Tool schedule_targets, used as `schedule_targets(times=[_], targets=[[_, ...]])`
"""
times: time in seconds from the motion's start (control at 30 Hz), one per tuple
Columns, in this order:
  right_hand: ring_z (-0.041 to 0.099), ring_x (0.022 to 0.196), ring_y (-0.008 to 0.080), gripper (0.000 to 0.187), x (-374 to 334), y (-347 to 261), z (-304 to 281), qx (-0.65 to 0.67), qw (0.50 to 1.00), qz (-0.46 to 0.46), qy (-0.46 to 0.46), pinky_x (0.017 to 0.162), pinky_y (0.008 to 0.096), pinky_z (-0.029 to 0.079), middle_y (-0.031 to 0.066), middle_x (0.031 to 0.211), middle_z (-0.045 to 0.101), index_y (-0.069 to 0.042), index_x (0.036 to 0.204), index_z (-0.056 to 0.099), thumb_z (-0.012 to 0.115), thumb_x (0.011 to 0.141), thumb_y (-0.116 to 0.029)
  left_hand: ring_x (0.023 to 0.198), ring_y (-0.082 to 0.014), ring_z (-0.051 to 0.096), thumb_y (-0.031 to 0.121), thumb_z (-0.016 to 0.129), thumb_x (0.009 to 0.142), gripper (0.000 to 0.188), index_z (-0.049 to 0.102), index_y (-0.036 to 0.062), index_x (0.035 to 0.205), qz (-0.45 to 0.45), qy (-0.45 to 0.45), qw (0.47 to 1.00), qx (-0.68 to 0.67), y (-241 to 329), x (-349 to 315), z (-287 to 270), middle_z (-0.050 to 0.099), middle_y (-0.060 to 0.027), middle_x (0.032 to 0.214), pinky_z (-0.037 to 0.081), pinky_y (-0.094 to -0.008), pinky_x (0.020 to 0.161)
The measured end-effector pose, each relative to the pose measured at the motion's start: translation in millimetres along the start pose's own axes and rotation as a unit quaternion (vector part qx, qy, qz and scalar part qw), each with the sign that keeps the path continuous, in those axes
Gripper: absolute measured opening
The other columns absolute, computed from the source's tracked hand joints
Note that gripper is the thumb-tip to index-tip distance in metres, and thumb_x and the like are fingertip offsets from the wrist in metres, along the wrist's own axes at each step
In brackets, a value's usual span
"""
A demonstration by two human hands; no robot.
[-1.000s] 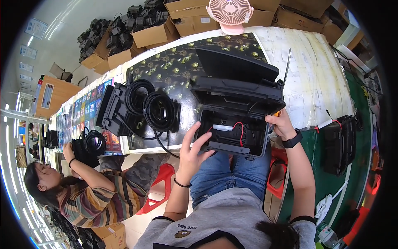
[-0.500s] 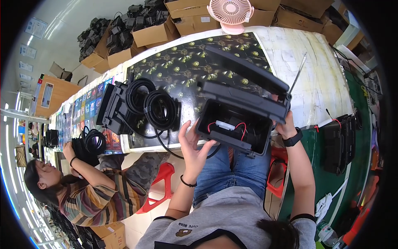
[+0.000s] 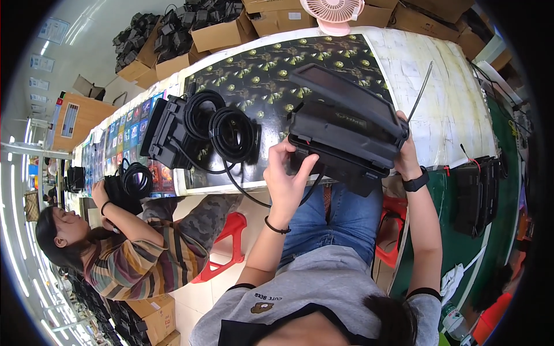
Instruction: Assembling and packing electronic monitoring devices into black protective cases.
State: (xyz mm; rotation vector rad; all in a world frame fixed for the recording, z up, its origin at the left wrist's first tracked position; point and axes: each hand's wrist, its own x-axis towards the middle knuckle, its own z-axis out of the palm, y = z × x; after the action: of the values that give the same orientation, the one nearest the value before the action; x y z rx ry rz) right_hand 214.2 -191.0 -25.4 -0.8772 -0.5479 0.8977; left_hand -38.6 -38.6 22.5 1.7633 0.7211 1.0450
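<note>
A black plastic box [image 3: 346,135] is held over my lap at the table's front edge, its lid lowered almost onto the body, so the inside is hidden. My left hand [image 3: 287,176] grips its left end, thumb along the front and fingers at the corner. Around the right end wraps my right hand [image 3: 407,155], its fingers partly hidden behind the box. A flat black panel [image 3: 343,95] stands tilted beyond the lid, joined near the right end. From there a thin metal rod [image 3: 420,92] sticks up.
Left of the box, another black box [image 3: 167,135] with coiled black cables [image 3: 234,135] lies on the patterned mat [image 3: 259,75]. A pink fan [image 3: 333,14] stands at the far edge. A co-worker [image 3: 124,242] sits at left; more black cases [image 3: 476,196] are at right.
The lid has swung down over the body, covering the red wires and white piece inside. Both hands have kept their hold on the box, and it sits slightly further right.
</note>
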Motion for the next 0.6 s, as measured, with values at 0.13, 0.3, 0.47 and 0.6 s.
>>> schedule_targets(times=[0.13,0.3,0.47,0.6], targets=[[0.062,0.112,0.015,0.074,0.9,-1.2,7.1,-0.032,0.999,0.003,-0.003,0.097,0.0307,0.052,0.0059,0.125,0.061,-0.008,0.15,0.036,0.073,0.086,-0.017,0.1,-0.0205,0.066,0.006,0.082,0.081,0.037,0.051,-0.0004,0.1,0.015,0.008,1.0,-0.015,-1.0,4.6,-3.8,0.06,-0.0197,0.122,0.054,-0.0301,0.085],[0.064,0.098,0.009,0.068,2.8,-7.8,22.7,-0.035,0.999,0.011,0.013,0.085,0.0253,0.055,0.0018,0.117,0.064,-0.008,0.148,0.04,0.071,0.087,-0.014,0.13,-0.0314,0.054,0.02,0.073,0.089,0.029,0.06,-0.0015,0.104,0.112,-0.076,0.991,-0.001,-9.6,7.3,-25.1,0.049,-0.0278,0.145,0.043,-0.0409,0.105],[0.061,0.073,0.0022,0.069,3.2,1.4,7.5,-0.063,0.998,0.023,0.002,0.059,0.0172,0.05,-0.0032,0.102,0.064,-0.009,0.148,0.041,0.072,0.087,-0.015,0.139,-0.0268,0.041,0.018,0.064,0.095,0.046,0.049,0.0045,0.137,0.061,-0.046,0.976,-0.204,5.0,-1.9,-12.9,0.031,-0.0207,0.156,0.038,-0.0414,0.112],[0.059,0.066,0.0008,0.068,0.9,-0.8,8.0,-0.073,0.997,0.028,0.011,0.052,0.0154,0.046,-0.0039,0.099,0.064,-0.009,0.148,0.042,0.071,0.087,-0.015,0.135,-0.0251,0.045,-0.001,0.069,0.087,0.057,0.047,0.0048,0.139,0.041,-0.099,0.994,-0.016,6.3,1.2,-23.5,0.037,-0.0149,0.15,0.041,-0.039,0.11]])
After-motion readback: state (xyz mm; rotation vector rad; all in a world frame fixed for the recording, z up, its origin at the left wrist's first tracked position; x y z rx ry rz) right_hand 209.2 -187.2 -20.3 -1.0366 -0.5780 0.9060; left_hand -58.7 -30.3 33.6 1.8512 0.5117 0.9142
